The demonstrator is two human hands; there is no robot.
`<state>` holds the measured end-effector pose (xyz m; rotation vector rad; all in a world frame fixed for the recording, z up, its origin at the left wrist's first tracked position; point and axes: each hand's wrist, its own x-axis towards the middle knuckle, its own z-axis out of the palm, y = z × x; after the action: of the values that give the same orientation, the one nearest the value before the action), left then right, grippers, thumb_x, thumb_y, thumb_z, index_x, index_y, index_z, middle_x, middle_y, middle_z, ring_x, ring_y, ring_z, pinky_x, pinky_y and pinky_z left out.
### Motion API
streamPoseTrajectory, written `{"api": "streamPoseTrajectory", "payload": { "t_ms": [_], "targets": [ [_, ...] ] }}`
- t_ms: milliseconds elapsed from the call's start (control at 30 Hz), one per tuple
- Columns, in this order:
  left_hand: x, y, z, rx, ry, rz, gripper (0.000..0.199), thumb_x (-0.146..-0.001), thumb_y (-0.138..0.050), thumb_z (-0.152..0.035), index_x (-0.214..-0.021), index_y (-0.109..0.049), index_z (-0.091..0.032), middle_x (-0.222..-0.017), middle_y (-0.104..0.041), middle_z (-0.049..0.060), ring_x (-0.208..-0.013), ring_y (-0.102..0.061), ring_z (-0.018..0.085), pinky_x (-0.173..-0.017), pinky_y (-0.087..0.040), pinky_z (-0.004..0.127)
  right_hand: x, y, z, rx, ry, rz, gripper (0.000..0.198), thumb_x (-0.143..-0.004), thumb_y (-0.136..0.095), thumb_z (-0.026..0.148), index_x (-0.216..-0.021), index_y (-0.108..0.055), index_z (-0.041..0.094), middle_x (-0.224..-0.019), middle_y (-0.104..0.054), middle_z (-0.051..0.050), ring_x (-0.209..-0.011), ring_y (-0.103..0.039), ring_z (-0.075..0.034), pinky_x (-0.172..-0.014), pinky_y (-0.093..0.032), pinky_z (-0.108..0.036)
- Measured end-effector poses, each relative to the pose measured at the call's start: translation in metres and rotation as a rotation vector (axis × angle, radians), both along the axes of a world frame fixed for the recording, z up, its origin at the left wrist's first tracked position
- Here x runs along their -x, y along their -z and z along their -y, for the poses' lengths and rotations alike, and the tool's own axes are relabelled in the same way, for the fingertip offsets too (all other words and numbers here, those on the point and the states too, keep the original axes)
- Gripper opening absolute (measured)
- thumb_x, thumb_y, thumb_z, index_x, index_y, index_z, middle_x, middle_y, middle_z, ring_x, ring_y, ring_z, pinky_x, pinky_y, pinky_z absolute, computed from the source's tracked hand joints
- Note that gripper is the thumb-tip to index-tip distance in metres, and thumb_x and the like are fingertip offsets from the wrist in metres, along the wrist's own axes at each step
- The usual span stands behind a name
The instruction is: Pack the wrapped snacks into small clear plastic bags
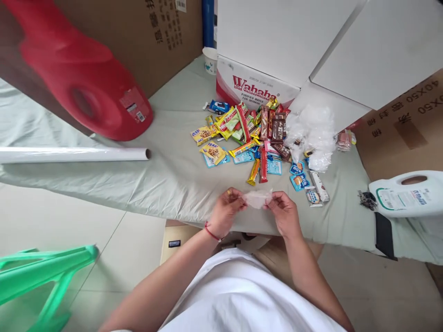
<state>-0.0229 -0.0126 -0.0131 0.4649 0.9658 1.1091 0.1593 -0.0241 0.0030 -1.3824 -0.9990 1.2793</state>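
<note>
A small translucent plastic bag (258, 199) is stretched between my two hands above the table's front edge. My left hand (225, 210), with a red cord at the wrist, pinches the bag's left end. The opposite end is gripped by the fingertips of my right hand (284, 211). Beyond the bag lies a pile of wrapped snacks (245, 124), with a red-wrapped bar (263, 165) and a yellow-wrapped bar (254, 172) closest to my hands. Several blue packets (299, 181) and a white-wrapped bar (319, 186) lie to the right.
A heap of clear plastic bags (313, 131) sits by the white Wahaha carton (256, 83). At left are a red jug (104, 97) and a white roll (72, 155). A white detergent bottle (408, 193) lies at right. A green stool (51, 272) stands on the floor.
</note>
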Motion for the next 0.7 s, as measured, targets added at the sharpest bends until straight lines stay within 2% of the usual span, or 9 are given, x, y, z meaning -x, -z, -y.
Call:
{"api": "streamPoseTrajectory", "payload": {
  "t_ms": [67, 133, 233, 300, 400, 467, 500, 600, 700],
  "targets": [
    [0.011, 0.004, 0.004, 0.045, -0.068, 0.085, 0.05, -0.057, -0.098, -0.044, -0.08, -0.061, -0.018, -0.074, -0.064, -0.004, -0.069, -0.063, 0.009, -0.063, -0.051, 0.02, -0.005, 0.004, 0.004, 0.069, 0.069, -0.108, 0.034, -0.066, -0.094, 0.043, -0.081, -0.069, 0.024, -0.073, -0.064, 0.004, -0.067, -0.059, -0.014, -0.066, -0.053, -0.029],
    [0.017, 0.005, 0.008, 0.054, -0.113, 0.123, 0.051, -0.056, -0.099, -0.042, -0.08, -0.06, -0.019, -0.075, -0.063, -0.004, -0.072, -0.062, 0.008, -0.063, -0.049, 0.018, -0.01, 0.006, 0.009, 0.119, 0.065, -0.146, 0.038, -0.062, -0.097, 0.043, -0.079, -0.07, 0.022, -0.072, -0.062, 0.004, -0.065, -0.056, -0.013, -0.06, -0.05, -0.026],
    [0.017, 0.002, 0.014, 0.034, -0.129, 0.149, 0.049, -0.057, -0.098, -0.042, -0.08, -0.062, -0.019, -0.077, -0.063, -0.004, -0.074, -0.06, 0.008, -0.067, -0.05, 0.019, -0.019, 0.005, 0.014, 0.142, 0.043, -0.133, 0.038, -0.065, -0.095, 0.046, -0.084, -0.072, 0.023, -0.08, -0.065, 0.001, -0.072, -0.058, -0.014, -0.063, -0.051, -0.026],
    [0.011, 0.0, 0.017, 0.01, -0.127, 0.125, 0.046, -0.059, -0.097, -0.043, -0.079, -0.063, -0.019, -0.078, -0.063, -0.004, -0.075, -0.058, 0.009, -0.07, -0.051, 0.021, -0.023, -0.001, 0.016, 0.042, 0.109, -0.04, 0.034, -0.074, -0.087, 0.051, -0.089, -0.072, 0.025, -0.094, -0.069, -0.002, -0.086, -0.062, -0.018, -0.074, -0.055, -0.032],
    [0.003, -0.002, 0.019, -0.063, -0.091, 0.003, 0.043, -0.065, -0.093, -0.049, -0.078, -0.065, -0.019, -0.077, -0.063, -0.002, -0.075, -0.057, 0.011, -0.072, -0.048, 0.024, -0.027, -0.013, 0.015, -0.269, 0.185, 0.284, 0.033, -0.084, -0.078, 0.052, -0.108, -0.074, 0.03, -0.127, -0.065, -0.006, -0.12, -0.057, -0.025, -0.104, -0.05, -0.043],
    [0.0, -0.003, 0.019, -0.123, -0.037, -0.059, 0.043, -0.068, -0.091, -0.053, -0.078, -0.067, -0.019, -0.075, -0.064, -0.001, -0.073, -0.056, 0.012, -0.071, -0.046, 0.026, -0.026, -0.018, 0.012, -0.384, 0.071, 0.484, 0.04, -0.078, -0.085, 0.047, -0.115, -0.075, 0.033, -0.136, -0.062, -0.007, -0.135, -0.048, -0.029, -0.118, -0.038, -0.048],
    [0.0, -0.004, 0.019, -0.15, 0.001, -0.071, 0.043, -0.07, -0.09, -0.054, -0.078, -0.068, -0.019, -0.075, -0.064, -0.001, -0.071, -0.055, 0.012, -0.071, -0.046, 0.026, -0.025, -0.019, 0.011, -0.392, -0.01, 0.533, 0.038, -0.076, -0.087, 0.044, -0.111, -0.077, 0.033, -0.132, -0.064, -0.007, -0.137, -0.047, -0.03, -0.121, -0.035, -0.049],
    [0.007, -0.005, 0.011, -0.204, 0.142, -0.068, 0.041, -0.072, -0.088, -0.054, -0.078, -0.07, -0.018, -0.073, -0.065, 0.001, -0.07, -0.055, 0.013, -0.071, -0.044, 0.028, -0.025, -0.013, 0.007, -0.321, -0.108, 0.438, 0.013, -0.085, -0.08, 0.042, -0.091, -0.078, 0.031, -0.11, -0.071, -0.006, -0.121, -0.058, -0.028, -0.111, -0.044, -0.046],
    [0.022, -0.004, -0.003, -0.212, 0.179, -0.088, 0.04, -0.068, -0.091, -0.05, -0.078, -0.071, -0.017, -0.074, -0.065, 0.001, -0.071, -0.056, 0.013, -0.07, -0.043, 0.027, -0.026, -0.008, 0.006, -0.146, -0.071, 0.15, 0.021, -0.089, -0.075, 0.048, -0.086, -0.073, 0.027, -0.087, -0.067, -0.002, -0.081, -0.063, -0.019, -0.076, -0.054, -0.034]
  ]
}}
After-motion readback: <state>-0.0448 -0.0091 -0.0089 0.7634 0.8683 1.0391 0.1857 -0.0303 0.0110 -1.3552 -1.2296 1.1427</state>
